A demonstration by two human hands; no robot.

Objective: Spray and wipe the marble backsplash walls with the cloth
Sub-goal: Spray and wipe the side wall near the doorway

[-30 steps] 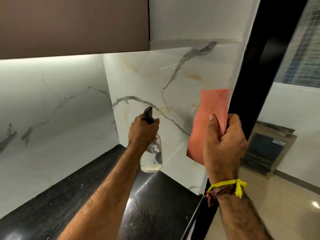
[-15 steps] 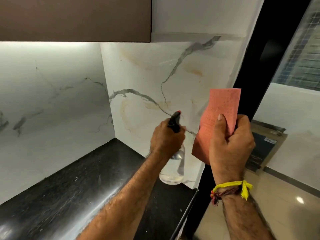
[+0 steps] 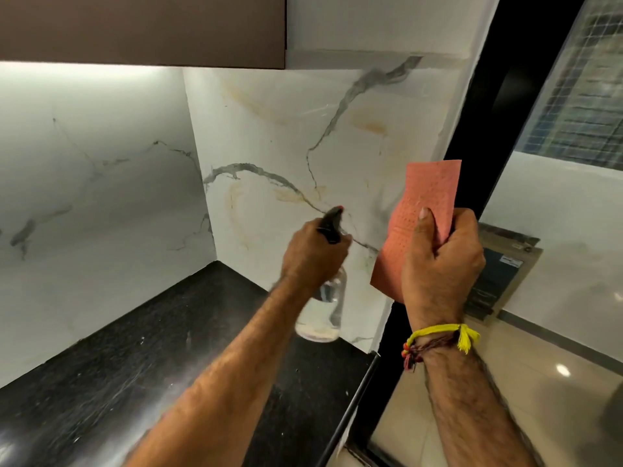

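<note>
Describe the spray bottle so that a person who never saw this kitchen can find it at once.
Start at the black countertop in the corner of the white marble walls. Above its right end, the left hand grips the spray bottle. It is clear with a black head, unlike the pink cloth in the right hand.

No text can be read; the small label on the leaning box [image 3: 498,281] is illegible.

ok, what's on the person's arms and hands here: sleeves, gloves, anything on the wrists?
No sleeves and no gloves in view: both forearms and hands are bare. The right hand has a yellow thread band tied at the wrist with a loose tasselled end, plus a darker maroon thread with small beads just below it. Nothing shows on the left hand or its wrist.
</note>
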